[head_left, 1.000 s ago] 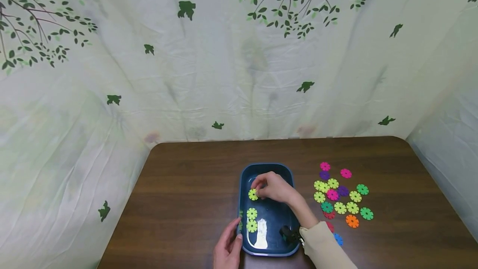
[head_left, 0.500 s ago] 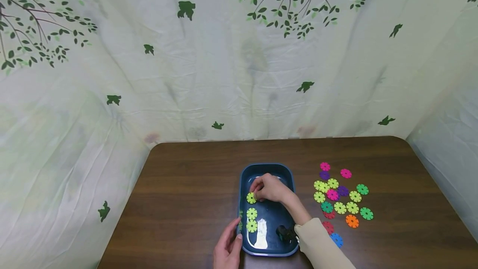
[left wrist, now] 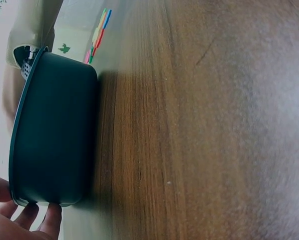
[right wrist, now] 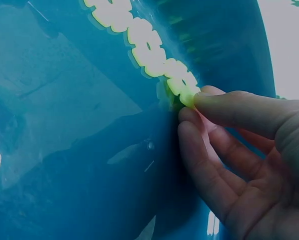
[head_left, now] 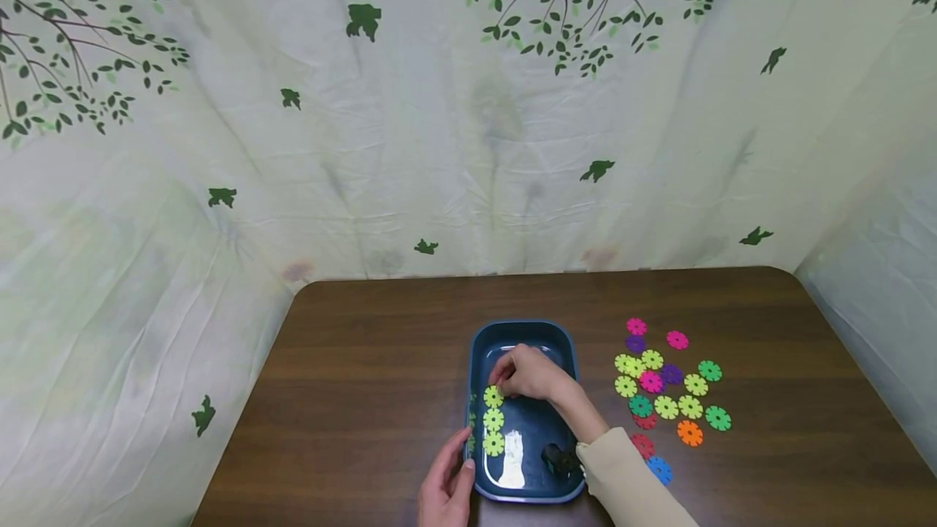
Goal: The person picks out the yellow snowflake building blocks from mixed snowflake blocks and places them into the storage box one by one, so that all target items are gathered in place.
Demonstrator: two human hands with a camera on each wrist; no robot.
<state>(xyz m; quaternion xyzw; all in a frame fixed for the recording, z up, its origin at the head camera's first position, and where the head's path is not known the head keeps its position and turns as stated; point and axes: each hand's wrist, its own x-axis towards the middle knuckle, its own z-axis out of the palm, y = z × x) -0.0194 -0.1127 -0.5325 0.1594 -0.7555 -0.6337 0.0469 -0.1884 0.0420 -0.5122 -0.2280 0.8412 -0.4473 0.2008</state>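
Observation:
Inside the blue tray, my right hand pinches a yellow-green notched building disc between thumb and fingertips. This disc forms a line with two like discs along the tray's left wall. In the right wrist view the held disc lies edge to edge with its neighbour, and the thumb covers its near edge. My left hand touches the tray's left side, fingertips at the outer wall and rim. The left wrist view shows those fingers against the tray's dark outside.
Right of the tray, several loose notched discs lie on the brown table, among them pink, green, orange and blue ones. A pale leaf-print cloth hangs behind the table.
My right hand has moved slightly toward me, bringing the held disc down to the other two in the line. My left hand has stayed at the tray's side.

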